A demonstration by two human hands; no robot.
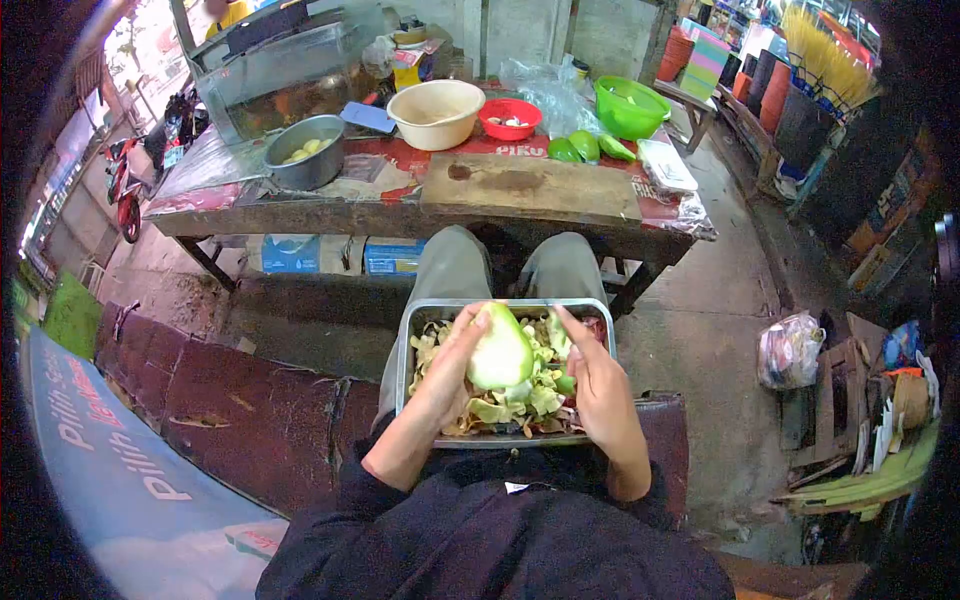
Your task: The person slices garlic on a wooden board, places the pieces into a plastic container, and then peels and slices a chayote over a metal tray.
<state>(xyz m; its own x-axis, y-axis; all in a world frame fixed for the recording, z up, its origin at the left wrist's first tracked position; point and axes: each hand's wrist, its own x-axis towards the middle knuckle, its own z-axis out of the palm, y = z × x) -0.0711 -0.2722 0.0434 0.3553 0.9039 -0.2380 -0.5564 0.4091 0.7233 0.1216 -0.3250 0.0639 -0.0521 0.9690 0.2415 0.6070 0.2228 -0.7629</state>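
Note:
My left hand (447, 362) is wrapped round a large, partly peeled green fruit (503, 350), with white flesh bare on the near side and green skin along its right edge. To the right of the fruit, my right hand (600, 385) is curled with its index finger reaching up. Whatever it grips is too blurred to name; a green bit shows by its fingers. Both hands are above a metal tray (520, 438) on my lap. Pale green and brownish peelings (485, 410) fill the tray.
On the table ahead sit a wooden board (530, 190), a grey pot (305, 152) of pale pieces, a cream basin (435, 115), a red bowl (510, 119), a green basin (632, 108) and several green fruits (583, 146). A filled plastic bag (790, 350) stands right.

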